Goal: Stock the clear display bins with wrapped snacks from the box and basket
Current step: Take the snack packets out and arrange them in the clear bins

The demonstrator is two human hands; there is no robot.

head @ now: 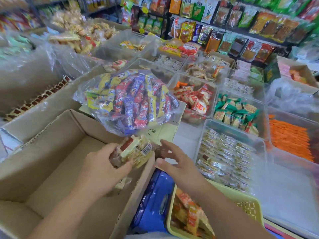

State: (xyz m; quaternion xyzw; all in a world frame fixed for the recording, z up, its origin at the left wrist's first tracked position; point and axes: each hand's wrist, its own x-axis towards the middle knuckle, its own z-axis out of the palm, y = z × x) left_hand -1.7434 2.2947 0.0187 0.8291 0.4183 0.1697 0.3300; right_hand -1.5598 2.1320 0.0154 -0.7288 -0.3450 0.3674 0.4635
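My left hand grips a pack over the box.
Long axis left-right; my right hand open; basket holds orange snacks.

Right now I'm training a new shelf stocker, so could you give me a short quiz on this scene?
1. True or false: the left hand grips a bundle of wrapped snacks.
2. The yellow basket holds: A) orange-printed packs, B) glass bottles, C) loose fruit.
3. Fill in: the right hand has its fingers spread and holds ____.

Key: 1 true; 2 A; 3 nothing.
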